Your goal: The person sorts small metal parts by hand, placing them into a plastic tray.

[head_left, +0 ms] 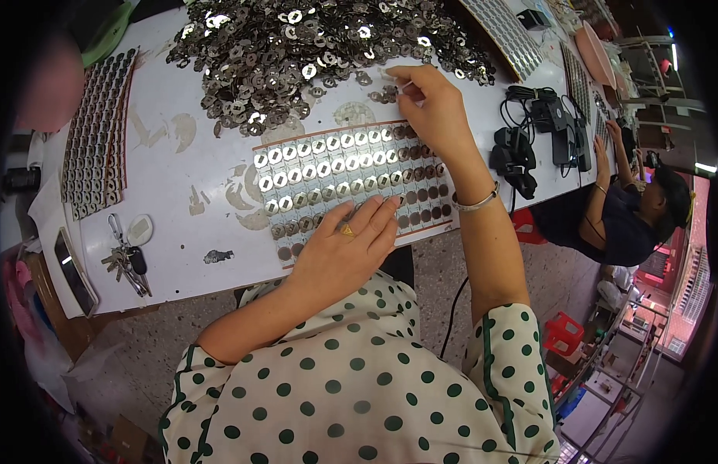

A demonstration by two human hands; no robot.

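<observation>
A panel (336, 172) of joined small units lies on the white table in front of me. Bright metal discs with a dark diamond-shaped middle cover much of it; brownish round spots show towards its right side and lower left corner. Across its lower middle rests my left hand (343, 246), fingers stretched flat, a gold ring on one. My right hand (435, 108) hovers over the panel's upper right edge, thumb and index finger apart, beside a few loose discs (384, 94). Its other fingers are partly hidden. Beyond spreads a large heap of metal discs (328, 54).
Filled panels stand at the left (98, 139) and far right (504, 35). Keys (127, 259), a white oval object (140, 230) and a phone (74, 271) lie left. Black adapters with cables (556, 127) sit right. A co-worker (618, 209) works farther along the table.
</observation>
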